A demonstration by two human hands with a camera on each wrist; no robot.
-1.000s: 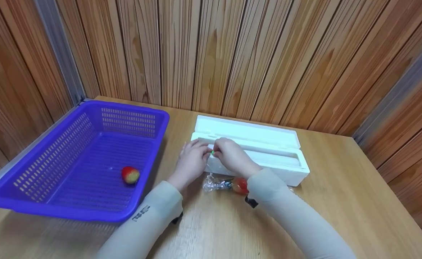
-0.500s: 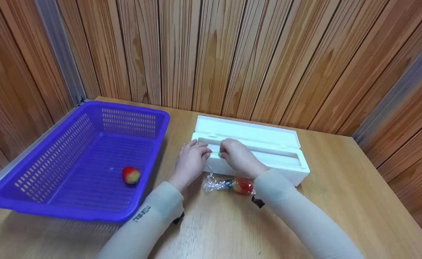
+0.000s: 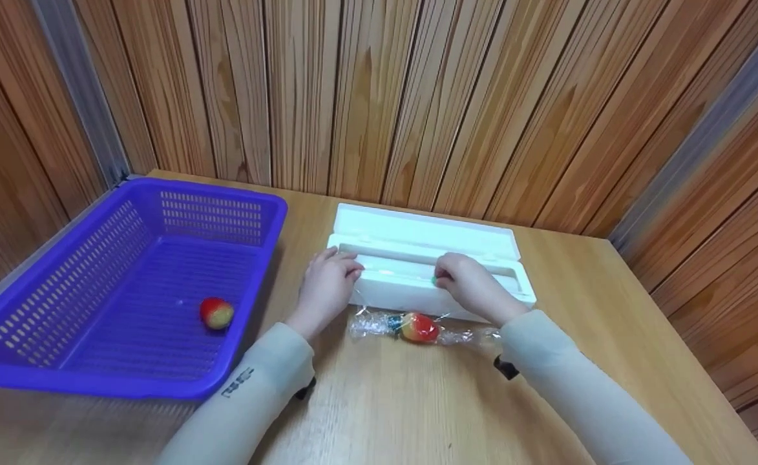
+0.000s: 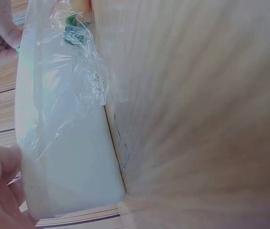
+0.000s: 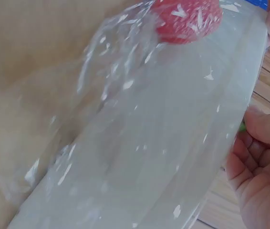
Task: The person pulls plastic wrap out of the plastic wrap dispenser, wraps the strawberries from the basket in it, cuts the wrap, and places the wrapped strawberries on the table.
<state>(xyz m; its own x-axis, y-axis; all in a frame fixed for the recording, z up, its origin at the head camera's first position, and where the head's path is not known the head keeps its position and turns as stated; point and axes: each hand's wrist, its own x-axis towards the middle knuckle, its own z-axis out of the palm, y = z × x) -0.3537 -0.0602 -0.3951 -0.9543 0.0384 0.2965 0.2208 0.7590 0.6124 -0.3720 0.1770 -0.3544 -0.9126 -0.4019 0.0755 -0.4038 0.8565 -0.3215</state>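
Observation:
My right hand (image 3: 472, 284) pinches a small green slide cutter (image 5: 242, 127) on the front top edge of a white cling film box (image 3: 411, 294). At the left end of that edge, my left hand (image 3: 327, 287) grips the box with bent fingers. A roll of film (image 3: 391, 265) lies inside the box, its lid (image 3: 427, 231) tipped back. Clear film (image 4: 54, 90) hangs down the box front to a red-and-yellow fruit (image 3: 419, 327) with a green top, lying wrapped on the table before the box.
On the left stands a purple plastic basket (image 3: 249, 326) with slotted walls. Inside it lies another red-and-yellow fruit (image 3: 216, 314). Wood-patterned panels (image 3: 366, 97) rise behind the wooden table (image 3: 385, 407).
My right hand has slid right along the box edge with the green slide cutter, uncovering more of the wrapped fruit. The left hand stays at the left end. The head view has shifted slightly.

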